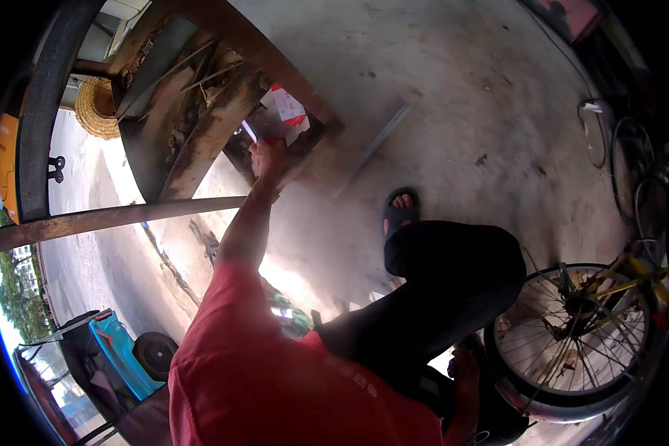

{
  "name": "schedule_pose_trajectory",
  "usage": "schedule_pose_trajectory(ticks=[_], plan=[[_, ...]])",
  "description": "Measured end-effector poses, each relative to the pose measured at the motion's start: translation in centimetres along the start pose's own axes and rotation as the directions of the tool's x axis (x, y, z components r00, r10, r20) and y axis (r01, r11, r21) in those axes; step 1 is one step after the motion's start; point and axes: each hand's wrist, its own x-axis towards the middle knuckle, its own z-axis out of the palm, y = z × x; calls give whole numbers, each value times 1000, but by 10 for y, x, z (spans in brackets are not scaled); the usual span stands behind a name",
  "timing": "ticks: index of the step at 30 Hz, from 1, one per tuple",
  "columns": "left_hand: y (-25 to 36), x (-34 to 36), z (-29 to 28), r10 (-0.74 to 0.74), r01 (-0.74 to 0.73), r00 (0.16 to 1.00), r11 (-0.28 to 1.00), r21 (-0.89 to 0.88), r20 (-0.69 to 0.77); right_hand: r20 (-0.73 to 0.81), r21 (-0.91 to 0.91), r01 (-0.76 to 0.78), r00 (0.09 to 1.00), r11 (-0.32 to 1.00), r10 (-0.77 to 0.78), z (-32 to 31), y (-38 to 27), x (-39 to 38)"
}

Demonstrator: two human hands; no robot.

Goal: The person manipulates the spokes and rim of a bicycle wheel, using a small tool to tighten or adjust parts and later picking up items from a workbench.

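Observation:
My left arm reaches up to a rusty metal frame (290, 56). At its lower corner my left hand (267, 156) is closed around a slim, pale stick-like thing (250, 131), whose kind I cannot make out. Just beyond the fingers, a white and red packet or paper (288, 106) lies inside the frame's corner. Low on the right, beside my black trousers (453, 260), my right hand (464, 368) has its fingers curled in. Shadow hides whatever may be in them. It is nearest to a bicycle wheel (496, 334).
A rusty bar (119, 223) crosses at the left. A straw hat (95, 108) hangs behind the frame. A thin metal strip (375, 145) lies on the concrete floor (438, 82). Dark cables (618, 171) are at the right, and a vehicle with a blue panel (123, 353) is lower left.

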Motion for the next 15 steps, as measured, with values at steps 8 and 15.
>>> schedule_pose_trajectory(ticks=[8, 15], plan=[[-40, -146, -46, 374, -372, 927, 898, -238, -38, 4, -19, 10, 1000, 1000, -10, 8, 1, -2], [-82, -255, -81, 416, -351, 892, 885, -306, 179, 71, -33, -13, 997, 999, 15, 1, 1, 12]])
